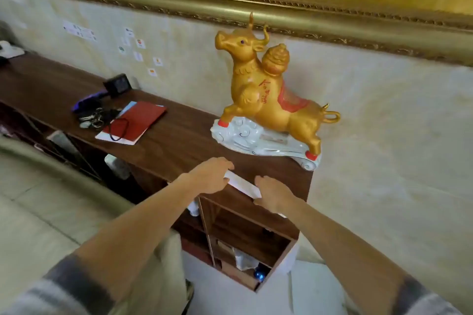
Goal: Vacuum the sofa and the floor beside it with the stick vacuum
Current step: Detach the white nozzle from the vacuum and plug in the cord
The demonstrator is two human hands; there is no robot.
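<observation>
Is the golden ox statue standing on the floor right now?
No, the golden ox statue stands on top of the brown wooden shelf, near its right end by the wall.

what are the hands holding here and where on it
A white flat object, possibly paper, at the shelf's front edge: left hand at its left end, right hand at its right end. Grip unclear.

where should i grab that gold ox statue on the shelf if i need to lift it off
Judging by its shape, grip the gold ox figurine by its white ceramic wave-shaped base, one hand at each end, coming from the front edge of the dark brown wooden shelf unit. The base is long and low and carries the whole figure; the thin horns, raised front leg and curled tail look fragile.
</observation>
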